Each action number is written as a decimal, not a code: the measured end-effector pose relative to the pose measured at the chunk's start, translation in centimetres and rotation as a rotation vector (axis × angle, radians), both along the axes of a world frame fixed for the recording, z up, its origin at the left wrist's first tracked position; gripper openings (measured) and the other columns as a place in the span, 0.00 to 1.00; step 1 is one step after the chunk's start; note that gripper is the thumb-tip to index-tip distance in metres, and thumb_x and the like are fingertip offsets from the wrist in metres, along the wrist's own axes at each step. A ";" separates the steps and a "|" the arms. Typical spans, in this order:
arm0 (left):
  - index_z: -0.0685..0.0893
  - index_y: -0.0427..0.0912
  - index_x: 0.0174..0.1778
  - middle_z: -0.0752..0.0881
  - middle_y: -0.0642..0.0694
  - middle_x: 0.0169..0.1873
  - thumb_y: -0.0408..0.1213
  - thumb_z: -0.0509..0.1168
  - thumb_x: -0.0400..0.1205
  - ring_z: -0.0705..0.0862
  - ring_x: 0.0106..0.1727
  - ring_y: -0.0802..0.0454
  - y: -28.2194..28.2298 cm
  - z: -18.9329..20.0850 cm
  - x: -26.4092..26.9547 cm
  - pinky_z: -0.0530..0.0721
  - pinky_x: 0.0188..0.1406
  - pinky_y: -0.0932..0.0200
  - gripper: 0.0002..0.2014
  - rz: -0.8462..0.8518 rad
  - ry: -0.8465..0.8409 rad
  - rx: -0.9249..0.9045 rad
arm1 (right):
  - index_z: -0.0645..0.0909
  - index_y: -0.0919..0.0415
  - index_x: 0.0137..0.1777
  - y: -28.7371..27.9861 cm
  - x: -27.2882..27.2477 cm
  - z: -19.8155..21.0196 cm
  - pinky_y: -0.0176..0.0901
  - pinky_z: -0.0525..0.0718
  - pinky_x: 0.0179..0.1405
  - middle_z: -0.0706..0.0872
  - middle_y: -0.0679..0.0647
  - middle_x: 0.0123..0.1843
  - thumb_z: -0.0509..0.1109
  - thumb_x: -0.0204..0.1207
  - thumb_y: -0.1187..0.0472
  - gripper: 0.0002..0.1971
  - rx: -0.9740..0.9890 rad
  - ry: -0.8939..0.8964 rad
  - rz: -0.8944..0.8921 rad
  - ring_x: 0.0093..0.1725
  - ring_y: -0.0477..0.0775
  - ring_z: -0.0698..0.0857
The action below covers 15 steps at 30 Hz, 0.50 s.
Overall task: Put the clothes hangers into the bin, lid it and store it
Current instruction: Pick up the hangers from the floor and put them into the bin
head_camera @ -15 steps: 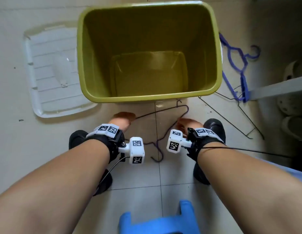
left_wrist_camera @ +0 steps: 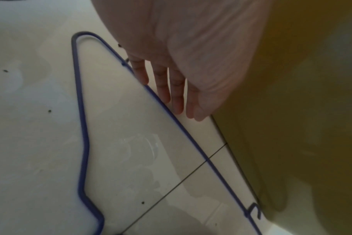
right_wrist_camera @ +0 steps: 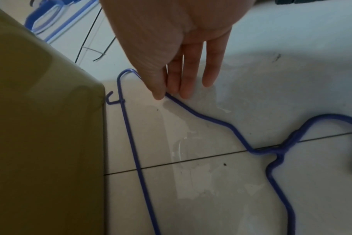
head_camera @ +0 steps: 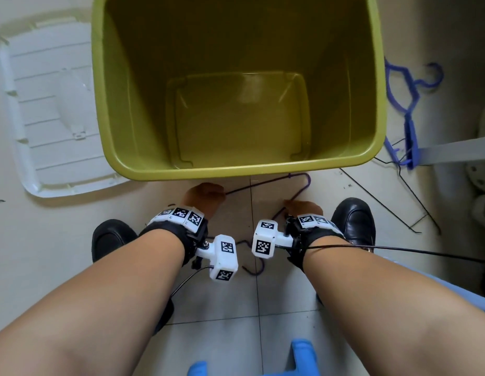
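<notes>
An empty olive-green bin (head_camera: 371,77) stands open on the tiled floor. In front of it lies a purple wire hanger (head_camera: 307,183), its long bar close to the bin wall (left_wrist_camera: 291,127). My left hand (left_wrist_camera: 171,101) points down with straight fingers that touch the hanger's long bar (left_wrist_camera: 191,139). My right hand (right_wrist_camera: 171,93) pinches the hanger's sloping wire (right_wrist_camera: 211,119) between thumb and fingers near its corner. In the head view the left hand (head_camera: 204,195) and right hand (head_camera: 301,207) sit just below the bin's near rim. The white lid (head_camera: 51,126) lies flat left of the bin.
Blue plastic hangers (head_camera: 409,104) and thin black wire hangers (head_camera: 385,196) lie on the floor right of the bin. My black shoes (head_camera: 355,223) flank the hanger. A blue stool (head_camera: 303,359) is at the bottom edge. A grey bar (head_camera: 458,153) juts in at right.
The head view has drawn closer to the bin. Both hands stay at the purple hanger in nearly the same places.
</notes>
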<state>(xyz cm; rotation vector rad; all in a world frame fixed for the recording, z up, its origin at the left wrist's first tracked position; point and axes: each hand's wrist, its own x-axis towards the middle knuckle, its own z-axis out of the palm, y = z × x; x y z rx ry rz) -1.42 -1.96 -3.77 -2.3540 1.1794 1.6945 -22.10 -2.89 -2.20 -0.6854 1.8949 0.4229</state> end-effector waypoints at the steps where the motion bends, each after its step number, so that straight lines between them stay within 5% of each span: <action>1: 0.86 0.45 0.64 0.84 0.45 0.68 0.38 0.65 0.82 0.81 0.67 0.44 -0.1 -0.3 0.0 0.72 0.58 0.66 0.14 -0.005 -0.003 -0.001 | 0.75 0.56 0.70 -0.1 0.1 0.1 0.44 0.80 0.62 0.84 0.58 0.67 0.71 0.74 0.53 0.25 0.008 0.014 0.036 0.67 0.61 0.82; 5: 0.86 0.49 0.64 0.84 0.47 0.68 0.40 0.63 0.83 0.81 0.66 0.45 -0.3 -1.1 0.0 0.71 0.56 0.67 0.14 -0.011 -0.011 0.008 | 0.77 0.51 0.67 0.5 -0.1 -1.4 0.44 0.82 0.59 0.85 0.54 0.65 0.72 0.69 0.47 0.26 0.020 0.044 0.339 0.63 0.61 0.84; 9: 0.86 0.49 0.65 0.83 0.47 0.69 0.40 0.63 0.83 0.79 0.68 0.45 -0.5 -1.3 0.1 0.69 0.58 0.68 0.15 -0.017 0.005 0.025 | 0.69 0.55 0.74 0.4 -0.1 -1.9 0.47 0.83 0.58 0.80 0.60 0.69 0.69 0.75 0.50 0.29 -0.040 -0.011 -0.077 0.62 0.63 0.83; 11: 0.85 0.48 0.65 0.83 0.45 0.69 0.39 0.64 0.83 0.79 0.68 0.44 -0.4 -1.1 0.2 0.70 0.58 0.67 0.15 -0.006 0.013 0.039 | 0.70 0.63 0.74 0.7 0.2 -2.3 0.44 0.86 0.46 0.82 0.64 0.68 0.61 0.82 0.56 0.22 -0.112 -0.131 -0.412 0.51 0.60 0.86; 13: 0.85 0.48 0.66 0.83 0.44 0.68 0.38 0.65 0.82 0.80 0.67 0.44 -0.2 -0.6 0.2 0.71 0.58 0.67 0.16 0.004 0.020 0.042 | 0.73 0.67 0.70 1.4 0.4 -2.6 0.47 0.87 0.34 0.88 0.67 0.56 0.56 0.84 0.64 0.17 -0.198 -0.147 -0.676 0.38 0.59 0.87; 15: 0.85 0.49 0.66 0.84 0.44 0.67 0.38 0.66 0.81 0.82 0.61 0.46 0.1 0.0 0.3 0.71 0.55 0.67 0.17 0.011 0.027 0.046 | 0.73 0.65 0.65 1.9 0.4 -2.2 0.59 0.89 0.38 0.89 0.64 0.40 0.53 0.84 0.65 0.13 -0.264 -0.157 -0.725 0.33 0.60 0.87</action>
